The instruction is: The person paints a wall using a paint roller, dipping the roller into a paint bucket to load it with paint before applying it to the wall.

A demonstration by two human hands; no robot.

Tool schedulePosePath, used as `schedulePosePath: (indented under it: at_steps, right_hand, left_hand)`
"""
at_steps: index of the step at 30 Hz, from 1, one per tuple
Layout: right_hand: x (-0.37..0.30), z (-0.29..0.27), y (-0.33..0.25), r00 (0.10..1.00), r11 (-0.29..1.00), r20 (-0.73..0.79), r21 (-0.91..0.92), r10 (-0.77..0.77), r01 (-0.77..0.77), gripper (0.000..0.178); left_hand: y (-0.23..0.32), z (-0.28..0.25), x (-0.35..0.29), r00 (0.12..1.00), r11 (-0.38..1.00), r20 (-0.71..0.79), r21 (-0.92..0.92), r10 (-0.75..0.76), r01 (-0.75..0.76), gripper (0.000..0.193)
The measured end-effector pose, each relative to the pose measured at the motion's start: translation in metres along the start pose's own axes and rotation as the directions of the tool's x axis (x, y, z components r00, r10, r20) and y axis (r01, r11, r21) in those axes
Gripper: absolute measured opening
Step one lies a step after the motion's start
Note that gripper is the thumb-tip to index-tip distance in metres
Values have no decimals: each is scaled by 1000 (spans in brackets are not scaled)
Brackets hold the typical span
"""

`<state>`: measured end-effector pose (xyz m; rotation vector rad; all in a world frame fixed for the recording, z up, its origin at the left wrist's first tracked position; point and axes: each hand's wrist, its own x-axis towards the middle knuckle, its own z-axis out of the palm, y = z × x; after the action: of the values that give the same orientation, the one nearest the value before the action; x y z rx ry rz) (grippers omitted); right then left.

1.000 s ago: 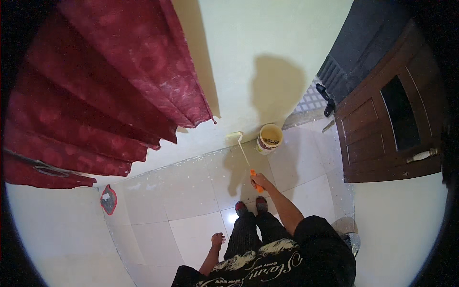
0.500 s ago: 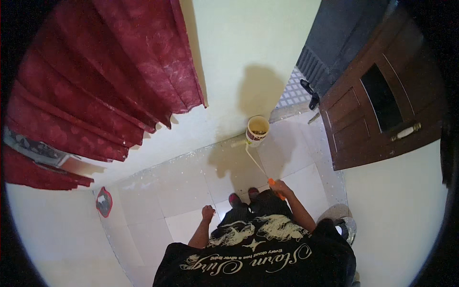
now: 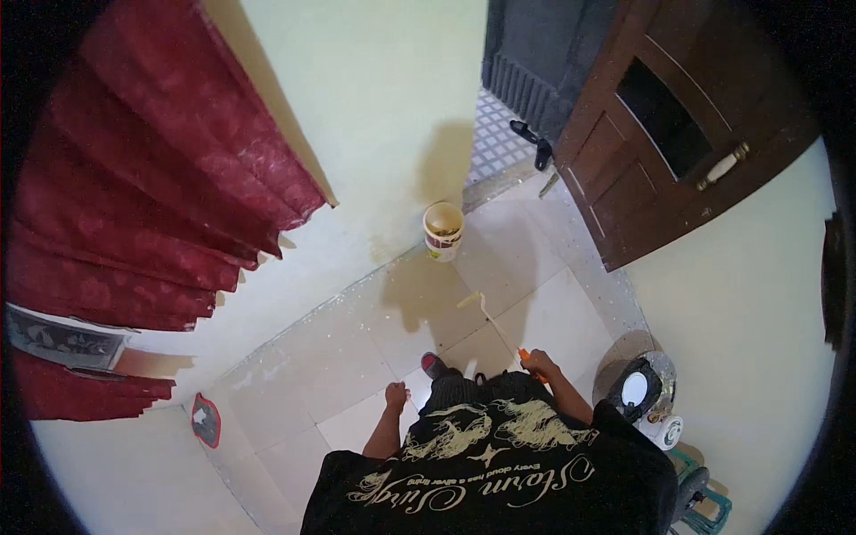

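My right hand [image 3: 540, 364] is wrapped round the orange handle of a small paint roller [image 3: 482, 306]. The roller's thin white frame reaches forward from the hand, and its cream-coloured head hangs over the tiled floor, apart from the bucket. At the foot of the pale wall stands a cream paint bucket [image 3: 435, 252] without a lid; something brownish shows inside it, too small to make out. My left hand [image 3: 397, 396] hangs low at my left side with its fingers loosely curled and nothing visible in them.
Dark red curtains [image 3: 178, 178] hang at the left. A brown door [image 3: 642, 169] stands ajar at the right, beside black slippers [image 3: 542, 153] near the threshold. Behind my right side are a round metal-rimmed item [image 3: 655, 374] and a white tub [image 3: 667, 432]. A red-edged bag [image 3: 206, 421] lies left.
The roller head has moved away from the bucket and wall, back toward me. My view has turned rightward, bringing more items behind my right side into sight.
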<state>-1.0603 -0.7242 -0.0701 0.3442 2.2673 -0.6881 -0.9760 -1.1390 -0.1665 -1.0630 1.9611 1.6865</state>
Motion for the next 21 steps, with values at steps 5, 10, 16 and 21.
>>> schedulePosePath:
  at_steps: [5,10,16,21]
  right_hand:
    - [-39,-16,38,995,992,64,92,79,-85,34]
    - [-94,-20,122,998,936,-13,347,68,-60,29]
    - [-171,-7,226,981,868,-158,496,115,-22,31]
    - [-242,-1,283,965,764,-183,645,186,-25,29]
  left_hand:
    - [-30,-5,-19,832,223,424,826,358,-517,13]
    - [-32,40,-45,817,22,435,878,379,-478,16]
    - [27,163,-81,851,441,370,736,373,-513,27]
    - [56,260,-96,780,691,541,432,316,-579,7]
